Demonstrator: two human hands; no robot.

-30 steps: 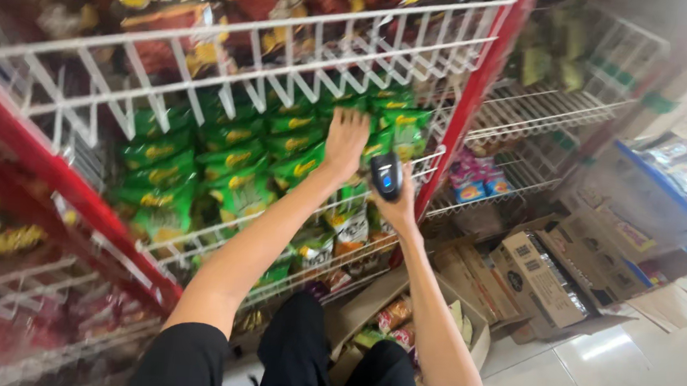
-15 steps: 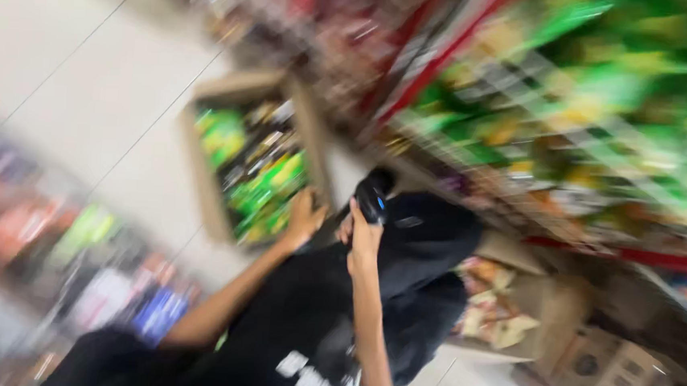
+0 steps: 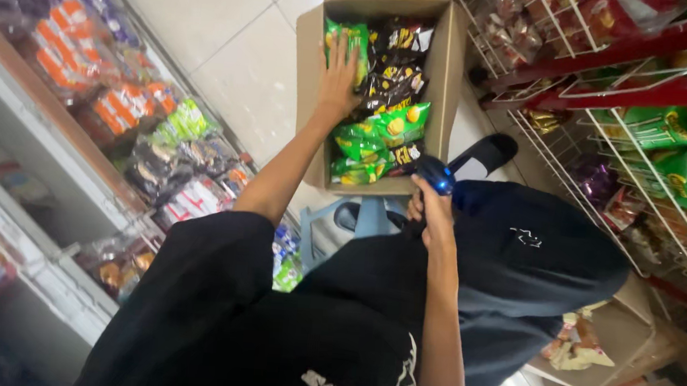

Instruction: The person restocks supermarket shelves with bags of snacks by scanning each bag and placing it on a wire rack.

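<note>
My left hand (image 3: 339,76) reaches into an open cardboard box (image 3: 308,94) on the floor, its fingers spread over a green snack bag (image 3: 353,39) at the box's left side. The box holds several green and black snack bags (image 3: 390,99). My right hand (image 3: 429,211) stays close to my body, shut on a small dark handheld scanner with a blue tip (image 3: 435,175), just in front of the box's near edge. I am crouched in black clothes, one knee to the right.
White wire shelves (image 3: 604,155) with red rails hold green and dark snack bags on the right. A shelf of colourful packets (image 3: 123,113) runs along the left. Another open carton (image 3: 590,347) lies at lower right. Pale floor tiles (image 3: 232,56) lie between.
My view has swung down from the wire shelf to the floor box. My left hand left the shelf's green bags and now rests on a bag in the box. The scanner stays in my right hand.
</note>
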